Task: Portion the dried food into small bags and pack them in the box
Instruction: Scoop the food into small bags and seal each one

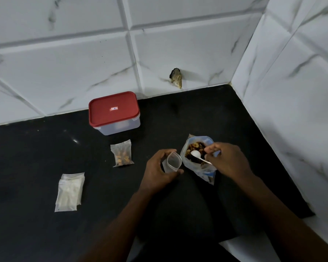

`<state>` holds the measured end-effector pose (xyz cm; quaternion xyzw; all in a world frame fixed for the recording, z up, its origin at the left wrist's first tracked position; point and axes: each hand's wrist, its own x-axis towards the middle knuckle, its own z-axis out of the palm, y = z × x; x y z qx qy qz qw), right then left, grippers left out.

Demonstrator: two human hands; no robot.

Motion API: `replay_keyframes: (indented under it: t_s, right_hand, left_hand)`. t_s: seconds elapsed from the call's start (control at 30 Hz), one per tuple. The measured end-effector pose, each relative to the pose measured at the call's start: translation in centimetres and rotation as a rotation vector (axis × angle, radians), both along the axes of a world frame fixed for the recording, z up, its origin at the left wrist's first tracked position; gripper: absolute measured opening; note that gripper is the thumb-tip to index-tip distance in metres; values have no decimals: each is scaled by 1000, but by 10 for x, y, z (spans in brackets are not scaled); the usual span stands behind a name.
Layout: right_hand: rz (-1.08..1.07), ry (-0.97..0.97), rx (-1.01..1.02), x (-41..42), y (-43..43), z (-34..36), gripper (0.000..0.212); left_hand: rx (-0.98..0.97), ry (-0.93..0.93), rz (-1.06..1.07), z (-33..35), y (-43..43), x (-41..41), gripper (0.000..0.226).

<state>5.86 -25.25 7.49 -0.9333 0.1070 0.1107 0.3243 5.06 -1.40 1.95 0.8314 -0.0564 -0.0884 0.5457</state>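
My left hand [160, 170] grips a small clear bag [172, 161] and holds its mouth open; nothing shows inside it. Right beside it stands the large open bag of dried food [197, 157], full of brown and dark pieces. My right hand [228, 159] pinches the handle of a white plastic spoon [196, 154] whose bowl lies on the food in that bag. One small bag with dried food in it [122, 155] lies on the counter to the left. The box [114, 112], clear with a red lid on it, stands at the back by the wall.
A stack of flat, unfilled small bags [70, 191] lies on the black counter [45, 233] at the left. White marble-look tile walls close the back and the right side. A small brownish object [176, 78] sticks to the back wall.
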Motion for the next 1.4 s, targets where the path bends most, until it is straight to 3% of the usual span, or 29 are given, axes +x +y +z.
replay_keyframes:
  t_s: [0.17,0.33,0.6,0.87,1.07,1.2,1.4]
  right_hand:
    - [169,88,-263,-1,-7,-9,26]
    - [227,44,-378,-2,-5,-15,22]
    - [102,-271,-123,0,-15,-23,8]
    - [219,-260,-181,18,-6,-23,19]
    - [368,-22,-286,17,9,-24,44]
    - [390,-110,-158,8,4,-27,26]
    - [313,-136,-90,11,-8,-22,21]
  left_hand:
    - [10,26,-21,-5,-5,1,66]
    - [3,64,-27,-8,-8,2,71]
    - [10,97,-36,-14,-7,3,68]
    - [10,180,-101,-19,-7,5,69]
    - [47,239,-142,-17,-8,4,63]
    - [40,269,-142,-19,-7,4,61]
    - [1,321,-136,-19,-10,6,61]
